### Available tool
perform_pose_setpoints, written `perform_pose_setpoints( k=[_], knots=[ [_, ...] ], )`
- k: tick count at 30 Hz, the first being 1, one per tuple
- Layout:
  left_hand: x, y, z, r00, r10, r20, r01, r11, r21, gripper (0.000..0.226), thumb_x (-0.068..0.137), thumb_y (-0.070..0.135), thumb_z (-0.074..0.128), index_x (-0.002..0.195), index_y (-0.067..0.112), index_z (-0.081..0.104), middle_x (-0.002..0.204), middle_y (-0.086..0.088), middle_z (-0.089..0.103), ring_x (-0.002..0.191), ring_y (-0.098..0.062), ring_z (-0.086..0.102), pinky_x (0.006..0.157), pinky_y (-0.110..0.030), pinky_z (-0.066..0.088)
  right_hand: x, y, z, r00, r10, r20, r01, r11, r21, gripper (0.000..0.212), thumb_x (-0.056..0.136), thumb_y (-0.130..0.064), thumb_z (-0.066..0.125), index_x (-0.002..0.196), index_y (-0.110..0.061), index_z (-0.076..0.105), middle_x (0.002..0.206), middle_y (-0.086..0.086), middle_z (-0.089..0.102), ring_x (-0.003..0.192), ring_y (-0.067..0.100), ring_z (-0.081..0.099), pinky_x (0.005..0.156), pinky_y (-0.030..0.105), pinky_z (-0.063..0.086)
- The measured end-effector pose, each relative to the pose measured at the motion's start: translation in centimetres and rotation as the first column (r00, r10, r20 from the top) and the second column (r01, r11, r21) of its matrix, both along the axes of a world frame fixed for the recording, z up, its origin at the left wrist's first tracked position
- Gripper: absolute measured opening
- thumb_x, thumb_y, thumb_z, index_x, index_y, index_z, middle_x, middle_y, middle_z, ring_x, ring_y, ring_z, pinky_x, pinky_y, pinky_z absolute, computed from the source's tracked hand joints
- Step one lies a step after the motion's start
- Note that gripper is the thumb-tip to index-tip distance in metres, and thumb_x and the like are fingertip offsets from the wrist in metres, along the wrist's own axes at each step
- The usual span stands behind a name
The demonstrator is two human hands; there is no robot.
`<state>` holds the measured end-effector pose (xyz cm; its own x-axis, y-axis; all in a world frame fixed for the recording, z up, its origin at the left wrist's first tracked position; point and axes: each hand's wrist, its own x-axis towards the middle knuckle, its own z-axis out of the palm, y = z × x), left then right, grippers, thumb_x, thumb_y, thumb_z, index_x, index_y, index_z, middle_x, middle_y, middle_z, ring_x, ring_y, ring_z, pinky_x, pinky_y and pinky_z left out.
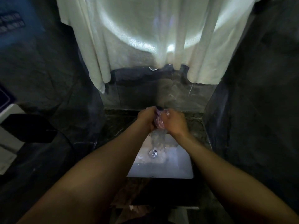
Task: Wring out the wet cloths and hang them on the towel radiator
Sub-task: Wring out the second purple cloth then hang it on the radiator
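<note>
head | we hold a bunched pale cloth (158, 121) above the white sink (178, 168) | our left hand (146, 118) curled tight round it | our right hand (175, 122) gripping its other side | water (157, 139) drips toward the drain (152, 153) | white towel (145, 38) hangs behind

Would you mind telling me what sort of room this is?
Most likely a bathroom: a white sink basin with a metal drain sits in a dark stone counter, a pale towel hangs above, and the left hand and right hand wring a wet cloth over it.
</note>
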<state>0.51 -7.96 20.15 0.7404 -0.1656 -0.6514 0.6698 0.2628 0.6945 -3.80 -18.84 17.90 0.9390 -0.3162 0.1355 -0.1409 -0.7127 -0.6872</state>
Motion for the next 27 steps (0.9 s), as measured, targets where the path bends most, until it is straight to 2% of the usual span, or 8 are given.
perform_pose_setpoints(
  k=[3,10,13,16,19,21,25,27],
  knots=[
    [0.3,-0.1,0.2,0.997,-0.065,-0.051,0.068,0.996,0.064,0.038,0.098,0.028,0.054,0.126,0.002,0.058,0.125,-0.013,0.064,0.112,-0.037,0.060,0.067,-0.039,0.051,0.0,0.3,0.7,0.997,0.070,0.033,-0.059,0.963,-0.264,0.034,0.100,-0.038,0.052,0.096,-0.008,0.069,0.090,0.005,0.065,0.081,0.020,0.061,0.071,0.029,0.044],
    [-1.1,0.3,0.4,0.987,-0.157,-0.034,0.155,0.986,-0.055,0.035,0.102,0.024,0.040,0.117,0.001,0.061,0.131,-0.019,0.060,0.126,-0.036,0.052,0.112,-0.044,0.038,-0.8,-1.8,0.1,0.952,0.305,0.024,-0.250,0.819,-0.516,0.046,0.093,-0.027,0.067,0.133,-0.009,0.056,0.126,0.016,0.057,0.111,0.032,0.059,0.090,0.035,0.047],
    [-1.0,1.1,0.4,0.978,-0.207,0.006,0.205,0.964,-0.170,0.041,0.089,0.018,0.043,0.121,0.000,0.061,0.122,-0.023,0.065,0.116,-0.041,0.058,0.104,-0.057,0.044,-0.7,-2.8,0.1,0.948,0.243,0.204,-0.193,0.952,-0.239,0.042,0.094,-0.027,0.064,0.132,-0.015,0.053,0.121,0.010,0.060,0.107,0.025,0.060,0.088,0.032,0.047],
    [-0.5,1.6,0.5,0.981,-0.180,0.071,0.191,0.955,-0.227,0.036,0.089,0.011,0.041,0.115,0.000,0.063,0.116,-0.025,0.067,0.108,-0.041,0.062,0.097,-0.058,0.049,-0.7,-2.4,1.2,0.978,0.017,0.210,-0.086,0.943,0.322,0.056,0.092,-0.028,0.070,0.140,-0.022,0.042,0.116,-0.007,0.061,0.096,0.003,0.061,0.083,0.014,0.049],
    [-0.3,1.7,0.8,0.949,-0.192,0.250,0.242,0.952,-0.188,0.022,0.087,0.005,0.046,0.098,0.007,0.064,0.104,-0.021,0.068,0.099,-0.037,0.064,0.093,-0.056,0.052,0.6,-3.1,2.1,0.997,-0.075,-0.024,0.056,0.462,0.885,0.050,0.098,-0.048,0.052,0.128,-0.009,0.061,0.117,0.016,0.070,0.104,0.027,0.069,0.093,0.037,0.054],
    [-0.1,2.1,0.9,0.893,-0.228,0.388,0.261,0.965,-0.033,0.022,0.083,0.002,0.053,0.099,0.009,0.066,0.100,-0.019,0.066,0.095,-0.035,0.063,0.090,-0.054,0.053,1.1,-4.0,2.2,0.965,-0.054,-0.258,0.262,0.096,0.960,0.062,0.096,-0.056,0.037,0.124,-0.008,0.067,0.117,0.021,0.070,0.110,0.039,0.067,0.101,0.054,0.049],
    [-0.4,2.2,1.4,0.756,-0.266,0.598,0.231,0.963,0.137,0.039,0.065,0.005,0.061,0.103,0.003,0.070,0.091,-0.017,0.067,0.082,-0.026,0.063,0.078,-0.040,0.055,1.0,-3.6,2.6,0.925,0.086,-0.370,0.366,0.053,0.929,0.052,0.102,-0.025,0.032,0.091,0.002,0.076,0.089,0.019,0.076,0.080,0.035,0.074,0.072,0.047,0.061],
    [-0.3,2.4,1.4,0.698,-0.298,0.652,0.237,0.954,0.182,0.035,0.063,0.005,0.063,0.096,0.007,0.072,0.086,-0.013,0.068,0.080,-0.024,0.063,0.077,-0.040,0.055,0.2,-2.5,3.6,0.917,0.171,-0.362,0.351,0.089,0.932,0.036,0.095,-0.017,0.042,0.083,0.000,0.072,0.076,0.015,0.074,0.080,0.031,0.068,0.077,0.041,0.057]
  ],
)
